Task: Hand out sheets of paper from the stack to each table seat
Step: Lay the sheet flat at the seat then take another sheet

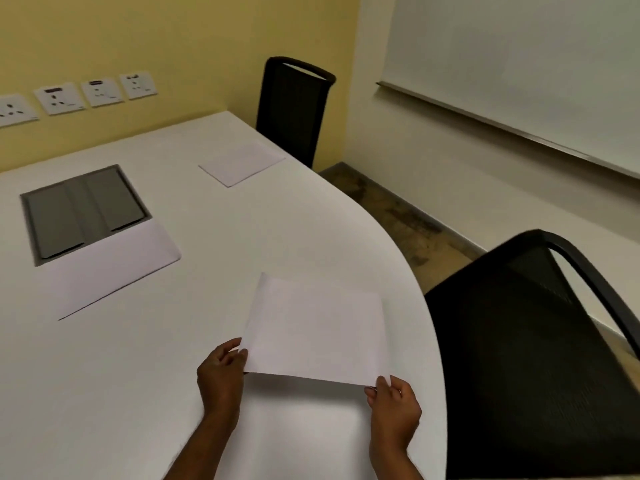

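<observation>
Sheet (315,332) is held over the table (138,393). We pinch its near corners, left hand (221,372) on one and right hand (394,407) on the other, and the page reaches away from both grips, beside the near chair (519,341). The stack (114,268) lies against the grey hatch (83,209), and a far sheet (242,162) rests before the far chair (294,109).

The worktop (207,237) fills the left and centre of the frame. At lower centre the held sheet (315,327) hangs over it, with the left hand (220,379) pinching its lower left corner and the right hand (394,407) its lower right. The near chair (519,358) stands just right of it. At centre left the stack (114,268) overlaps the hatch (83,209). The far sheet (242,162) lies at upper centre, before the far chair (291,109). The sockets (97,93) sit upper left, the whiteboard (519,64) upper right.
</observation>
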`<state>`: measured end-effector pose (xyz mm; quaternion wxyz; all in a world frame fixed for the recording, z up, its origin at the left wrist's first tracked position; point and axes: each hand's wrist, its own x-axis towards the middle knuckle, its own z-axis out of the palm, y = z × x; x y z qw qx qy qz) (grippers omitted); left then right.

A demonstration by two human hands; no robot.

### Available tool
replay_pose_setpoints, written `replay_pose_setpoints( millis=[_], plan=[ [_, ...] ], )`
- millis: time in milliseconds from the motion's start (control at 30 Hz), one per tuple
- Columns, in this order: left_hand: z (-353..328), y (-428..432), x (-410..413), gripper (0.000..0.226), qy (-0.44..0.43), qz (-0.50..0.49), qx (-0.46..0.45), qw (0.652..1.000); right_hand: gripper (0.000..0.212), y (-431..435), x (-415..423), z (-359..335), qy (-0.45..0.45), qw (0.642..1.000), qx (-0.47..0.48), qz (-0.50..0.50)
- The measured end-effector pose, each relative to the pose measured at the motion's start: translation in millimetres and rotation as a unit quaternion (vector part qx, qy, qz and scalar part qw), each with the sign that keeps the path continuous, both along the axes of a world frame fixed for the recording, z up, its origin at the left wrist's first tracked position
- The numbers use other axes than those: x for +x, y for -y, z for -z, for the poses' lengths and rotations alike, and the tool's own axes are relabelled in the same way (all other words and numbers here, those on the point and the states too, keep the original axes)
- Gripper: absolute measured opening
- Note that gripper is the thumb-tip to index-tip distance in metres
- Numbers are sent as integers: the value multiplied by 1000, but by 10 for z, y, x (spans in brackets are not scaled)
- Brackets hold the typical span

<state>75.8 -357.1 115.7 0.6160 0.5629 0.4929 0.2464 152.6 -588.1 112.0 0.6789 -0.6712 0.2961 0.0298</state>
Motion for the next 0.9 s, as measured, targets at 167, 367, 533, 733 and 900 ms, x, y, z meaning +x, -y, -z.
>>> replay_pose_setpoints(
  millis=[167,367,533,733,900],
  plan=[
    [231,300,105,28,-53,39,35,997,14,304,63,139,-4,998,-57,11],
    [387,473,226,29,-83,69,64,992,8,468,110,312,-7,993,-119,12],
    [498,595,333,30,-107,97,96,985,5,585,182,411,-17,982,-186,-4],
    [631,641,380,32,-135,124,135,974,8,687,212,486,-30,967,-252,-36],
    [694,631,382,31,-151,140,146,968,21,727,216,535,-28,955,-288,-68]
  ],
)
